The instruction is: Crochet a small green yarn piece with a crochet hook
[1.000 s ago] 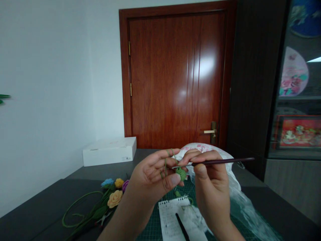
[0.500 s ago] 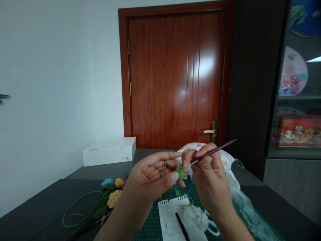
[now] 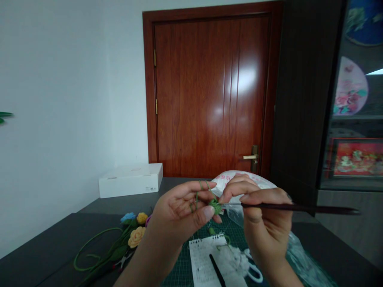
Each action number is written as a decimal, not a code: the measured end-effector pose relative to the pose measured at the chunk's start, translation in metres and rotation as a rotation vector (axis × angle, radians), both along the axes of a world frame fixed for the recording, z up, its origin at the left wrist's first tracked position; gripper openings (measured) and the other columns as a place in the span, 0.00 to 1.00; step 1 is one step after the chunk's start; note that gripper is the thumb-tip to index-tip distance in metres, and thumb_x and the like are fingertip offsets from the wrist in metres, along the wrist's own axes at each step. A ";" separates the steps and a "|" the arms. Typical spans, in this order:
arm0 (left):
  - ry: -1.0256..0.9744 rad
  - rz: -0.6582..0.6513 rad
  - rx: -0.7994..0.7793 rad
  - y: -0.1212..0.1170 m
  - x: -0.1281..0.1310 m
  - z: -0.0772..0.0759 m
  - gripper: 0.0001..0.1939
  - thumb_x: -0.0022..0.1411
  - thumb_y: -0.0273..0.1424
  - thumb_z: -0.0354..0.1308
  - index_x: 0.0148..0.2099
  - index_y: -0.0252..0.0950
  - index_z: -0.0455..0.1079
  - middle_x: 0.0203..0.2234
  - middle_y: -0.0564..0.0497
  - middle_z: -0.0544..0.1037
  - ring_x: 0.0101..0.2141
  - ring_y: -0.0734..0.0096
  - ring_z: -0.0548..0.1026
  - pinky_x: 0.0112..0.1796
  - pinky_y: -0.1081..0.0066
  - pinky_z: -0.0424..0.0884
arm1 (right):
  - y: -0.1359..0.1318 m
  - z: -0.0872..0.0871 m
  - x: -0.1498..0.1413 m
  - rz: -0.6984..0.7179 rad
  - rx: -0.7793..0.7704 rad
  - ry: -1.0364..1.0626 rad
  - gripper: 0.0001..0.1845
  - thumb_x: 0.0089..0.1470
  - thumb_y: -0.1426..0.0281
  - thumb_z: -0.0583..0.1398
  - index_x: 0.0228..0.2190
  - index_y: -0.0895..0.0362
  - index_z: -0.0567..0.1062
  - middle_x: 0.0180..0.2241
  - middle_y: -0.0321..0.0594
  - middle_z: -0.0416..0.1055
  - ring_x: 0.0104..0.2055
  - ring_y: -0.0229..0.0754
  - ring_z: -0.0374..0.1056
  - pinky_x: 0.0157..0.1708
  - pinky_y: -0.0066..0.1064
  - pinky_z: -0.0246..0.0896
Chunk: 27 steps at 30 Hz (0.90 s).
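"See the crochet hook (image 3: 299, 207)? A moment ago it tilted up to the right, and now it lies almost level, its handle reaching far out past the fingers"

"And the right hand (image 3: 265, 217)?"

"Lower and further right, so more of the white scissor handles (image 3: 254, 272) shows beside it on the mat"

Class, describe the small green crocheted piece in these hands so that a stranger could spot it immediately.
Below the reddish-brown wooden door, a person's left hand and right hand meet above a green cutting mat. Between them sits a small green crocheted piece: unlike the flowers on the table, it is held up, with a crochet hook reaching it.
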<state>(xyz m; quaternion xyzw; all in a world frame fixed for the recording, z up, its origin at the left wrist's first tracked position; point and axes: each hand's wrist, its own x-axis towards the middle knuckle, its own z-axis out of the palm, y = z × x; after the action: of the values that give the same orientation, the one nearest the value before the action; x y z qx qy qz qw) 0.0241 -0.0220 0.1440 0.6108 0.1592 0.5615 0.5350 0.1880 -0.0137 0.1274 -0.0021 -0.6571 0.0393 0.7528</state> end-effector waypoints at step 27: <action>-0.148 -0.167 -0.173 -0.006 0.011 0.000 0.19 0.50 0.27 0.76 0.45 0.33 0.79 0.32 0.49 0.82 0.29 0.72 0.80 0.34 0.73 0.76 | -0.011 -0.015 0.004 -0.491 -0.003 -0.075 0.14 0.67 0.54 0.56 0.43 0.45 0.78 0.31 0.36 0.80 0.33 0.49 0.71 0.42 0.47 0.56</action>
<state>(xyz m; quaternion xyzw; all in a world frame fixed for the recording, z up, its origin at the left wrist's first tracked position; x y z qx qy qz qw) 0.0347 -0.0280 0.1444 0.5305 0.1159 0.5426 0.6408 0.1916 -0.0252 0.1129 -0.1641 -0.6642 -0.1440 0.7149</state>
